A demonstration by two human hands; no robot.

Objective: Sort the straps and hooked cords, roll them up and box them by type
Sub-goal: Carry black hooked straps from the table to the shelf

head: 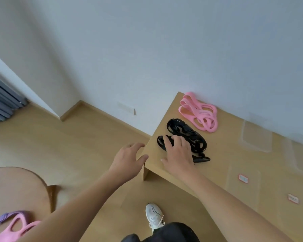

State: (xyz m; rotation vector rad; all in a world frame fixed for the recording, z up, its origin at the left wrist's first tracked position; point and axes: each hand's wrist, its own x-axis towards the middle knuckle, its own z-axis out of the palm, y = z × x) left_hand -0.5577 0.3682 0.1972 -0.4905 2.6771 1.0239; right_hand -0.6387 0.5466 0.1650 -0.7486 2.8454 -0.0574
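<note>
**Gather the black cords before rolling**

Right hand (177, 154) lies spread, fingers relaxed, on the near end of the black hooked cords (185, 137) at the table (217, 168) left corner. Left hand (128, 159) hangs released just off the edge. Pink straps (199, 114) lie farther back. Advice: bring left in, pin one hook, coil tight, then use the clear boxes (255, 135) on the right

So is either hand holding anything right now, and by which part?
Nothing is gripped. The right hand rests with straight fingers on the black straps, on their near end; the left hand is empty.
</note>
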